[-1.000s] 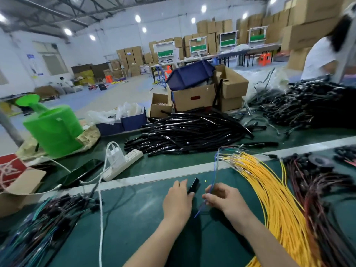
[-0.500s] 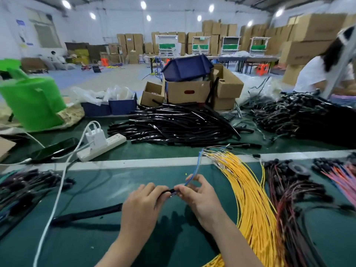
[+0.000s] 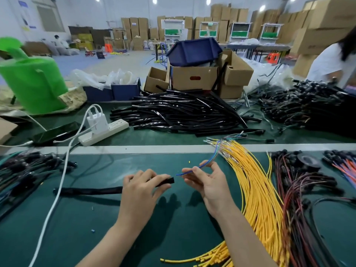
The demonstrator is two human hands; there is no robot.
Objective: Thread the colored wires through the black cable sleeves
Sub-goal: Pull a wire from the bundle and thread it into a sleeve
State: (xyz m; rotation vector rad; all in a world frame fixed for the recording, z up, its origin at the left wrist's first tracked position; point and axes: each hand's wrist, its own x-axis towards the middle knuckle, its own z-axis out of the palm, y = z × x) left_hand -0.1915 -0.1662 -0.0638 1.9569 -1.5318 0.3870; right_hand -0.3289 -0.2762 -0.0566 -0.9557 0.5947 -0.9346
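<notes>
A long black cable sleeve [image 3: 90,190] lies across the green mat, running left from my left hand [image 3: 141,189]. That hand grips the sleeve near its right end, whose open mouth pokes out past the fingers. My right hand [image 3: 207,182] pinches a thin bundle of blue and green wires [image 3: 209,161]. The wires' free tips point left and stop a short gap away from the sleeve's mouth. Their far ends rise toward the white strip across the table.
Yellow wires [image 3: 256,191] fan out right of my right hand, with red-black harnesses [image 3: 300,189] beyond. A pile of black sleeves [image 3: 179,114], a power strip [image 3: 105,132], a phone [image 3: 55,132] and cardboard boxes sit behind. A white cable [image 3: 55,201] crosses the mat left. A person works at far right.
The sleeve's mouth and the wire tips, together half a second ago, now sit apart. My right hand has drawn the wires slightly right. The camera has tilted down.
</notes>
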